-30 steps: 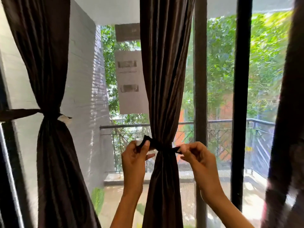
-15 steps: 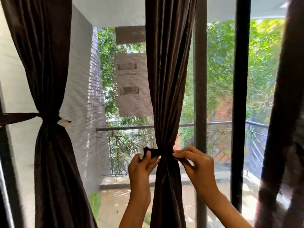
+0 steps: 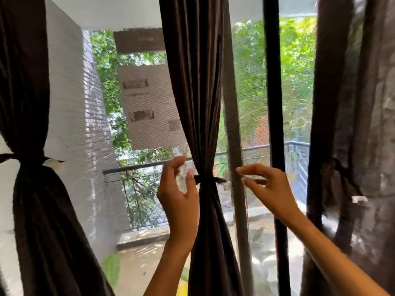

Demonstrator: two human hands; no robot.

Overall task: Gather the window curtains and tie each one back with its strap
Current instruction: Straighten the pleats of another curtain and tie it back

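The middle dark brown curtain [image 3: 195,99] hangs gathered, cinched at its waist by a dark strap [image 3: 210,180]. My left hand [image 3: 178,191] hovers just left of the strap with fingers apart, holding nothing. My right hand [image 3: 268,184] is a little to the right of the strap, fingers loosely spread and off it. The left curtain [image 3: 30,103] is tied with its own strap [image 3: 25,158]. A third curtain [image 3: 352,124] on the right hangs bunched, with a dark strap [image 3: 342,167] dangling on it.
Dark vertical window frame bars [image 3: 272,103] and a grey mesh frame post [image 3: 232,124] stand right behind the middle curtain. Beyond the glass lie a balcony railing [image 3: 132,167], a white wall [image 3: 68,124] and green trees.
Both hands have let go of the middle curtain's strap and pulled apart to either side. The strap stays wrapped around the curtain. The view has shifted closer and to the right.
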